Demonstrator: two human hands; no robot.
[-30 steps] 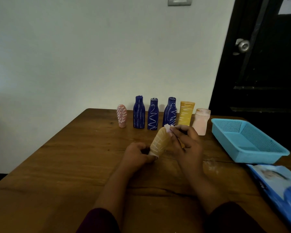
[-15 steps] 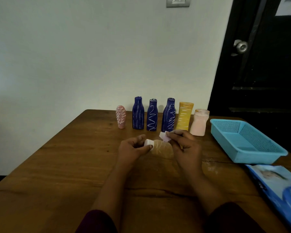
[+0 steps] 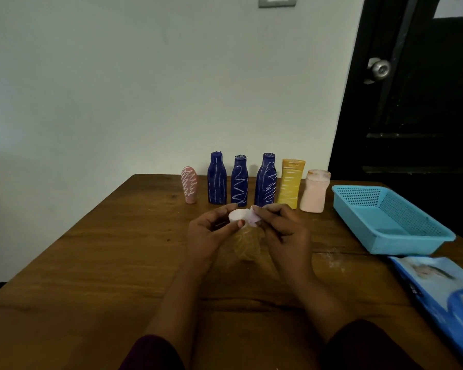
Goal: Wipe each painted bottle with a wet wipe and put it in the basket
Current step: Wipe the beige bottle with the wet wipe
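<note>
Basket (image 3: 390,222) empty, so nothing done yet. Left hand (image 3: 211,233) grips tan bottle (image 3: 245,243) above the surface, right hand (image 3: 281,233) pinches wipe (image 3: 252,219) at its neck. Six bottles (image 3: 239,184) wait, approx. 1st of 7.

Six bottles (image 3: 240,181) stand in a row along your table's (image 3: 91,263) far edge; the basket (image 3: 390,220) sits at its right edge, with a wipes pack (image 3: 439,295) nearer you.

Wooden table (image 3: 91,263), black door (image 3: 417,102), doorknob (image 3: 379,69)
</note>
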